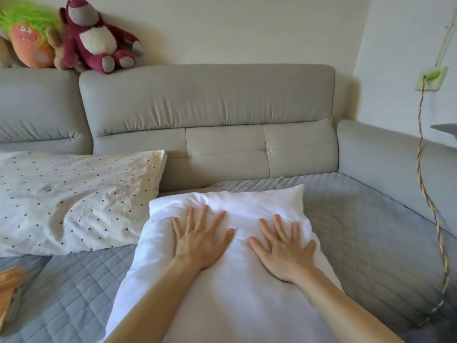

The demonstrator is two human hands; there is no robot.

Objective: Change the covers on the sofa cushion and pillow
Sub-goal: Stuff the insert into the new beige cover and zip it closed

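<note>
Two flat hands, left hand [201,240] and right hand [284,248], fingers spread, press the white pillow [230,293]; we should smooth outward toward its corners.

two bare forearms [158,293] and slim-fingered hands — left hand [201,240], right hand [284,246] — bare up to the view's edge

White pillow [222,305]: near end cut off by bottom edge. Left of it, orange cloth [8,278] mostly out of frame, kind unclear; dotted pillow [74,201] clipped at left edge. Behind-left, green-haired plush [27,33] blurred, clipped. Right, grey object [446,128] cut off, unidentifiable.
</note>
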